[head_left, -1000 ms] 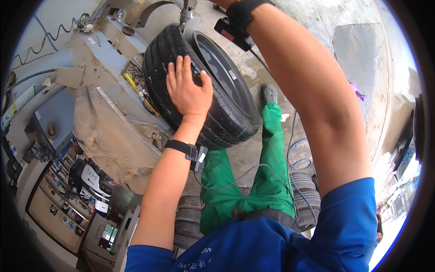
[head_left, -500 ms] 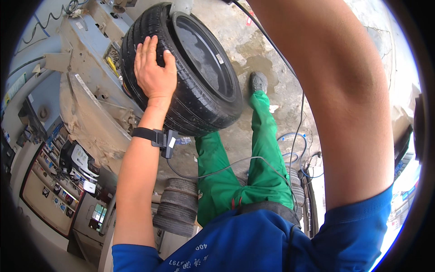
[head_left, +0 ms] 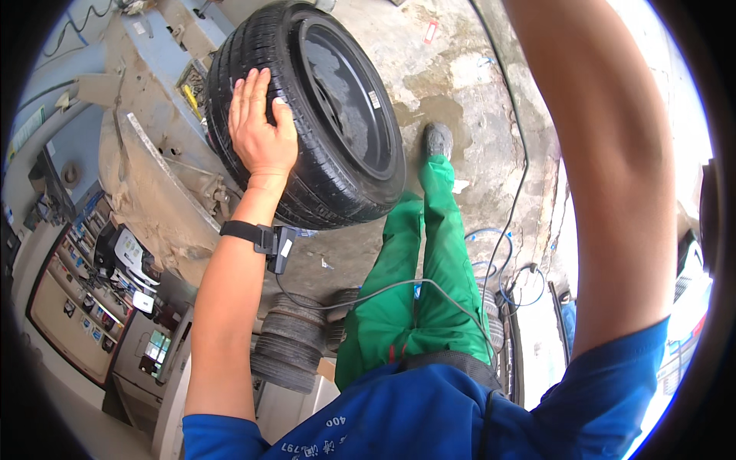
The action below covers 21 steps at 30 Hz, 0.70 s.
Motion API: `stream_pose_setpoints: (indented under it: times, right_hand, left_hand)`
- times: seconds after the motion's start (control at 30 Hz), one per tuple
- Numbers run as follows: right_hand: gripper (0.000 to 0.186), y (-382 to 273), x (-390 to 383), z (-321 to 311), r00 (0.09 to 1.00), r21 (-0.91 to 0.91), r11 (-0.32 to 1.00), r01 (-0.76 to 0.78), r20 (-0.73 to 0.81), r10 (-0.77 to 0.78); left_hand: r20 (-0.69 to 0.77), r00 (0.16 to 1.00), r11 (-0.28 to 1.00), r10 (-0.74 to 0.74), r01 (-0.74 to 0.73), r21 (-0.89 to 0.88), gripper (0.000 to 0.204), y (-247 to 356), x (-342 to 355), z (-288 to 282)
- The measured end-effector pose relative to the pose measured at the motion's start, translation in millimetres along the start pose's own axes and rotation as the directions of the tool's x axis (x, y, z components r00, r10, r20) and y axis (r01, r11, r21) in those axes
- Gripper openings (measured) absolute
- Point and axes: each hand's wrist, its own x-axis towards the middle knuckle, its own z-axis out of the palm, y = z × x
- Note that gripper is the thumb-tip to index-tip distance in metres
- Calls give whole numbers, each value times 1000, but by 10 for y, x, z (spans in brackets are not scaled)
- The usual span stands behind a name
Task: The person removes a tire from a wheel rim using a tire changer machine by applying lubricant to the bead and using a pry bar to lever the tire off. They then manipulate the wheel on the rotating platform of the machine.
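A black tire [head_left: 330, 201] fitted on a dark wheel rim [head_left: 360, 126] stands tilted at the upper middle, against a grey-blue machine [head_left: 157, 57]. My left hand [head_left: 263, 130] lies open on its tread, palm down, fingers pointing up and the thumb apart. A black strap with a small box [head_left: 280, 249] circles my left wrist. My right arm [head_left: 625, 146] reaches up past the top edge on the right, so my right hand is out of view. A bit of grey metal [head_left: 325, 4] shows at the top edge, beside the wheel.
Stacked worn tires [head_left: 285, 349] are behind my legs. A dark cable [head_left: 524, 165] runs down the right side, near a blue hose [head_left: 537, 295]. A thin grey cord [head_left: 383, 290] crosses my green trousers [head_left: 445, 261]. The concrete floor [head_left: 452, 80] has damp patches.
My left leg has shifted right, closer to the other. The right arm has swung a little to the right. The grey metal part has moved up, mostly out of view; my left hand stays on the tire.
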Motion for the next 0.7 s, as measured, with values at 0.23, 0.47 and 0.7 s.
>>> stream_pose_setpoints:
  times: [0.23,0.47,0.7]
  right_hand:
    - [26,602,-330,-1172,970,202,963,-180,-125,208]
    - [50,595,-959,-984,869,11,936,-352,-366,332]
    - [62,1028,-3423,509,602,-360,708,-607,374,706]
  left_hand:
    - [-5,998,998,-56,56,-6,46,20,-6,27]
    - [-51,992,993,-116,117,1,44,72,3,-16]
    - [-104,978,983,-183,179,-40,44,265,54,139]
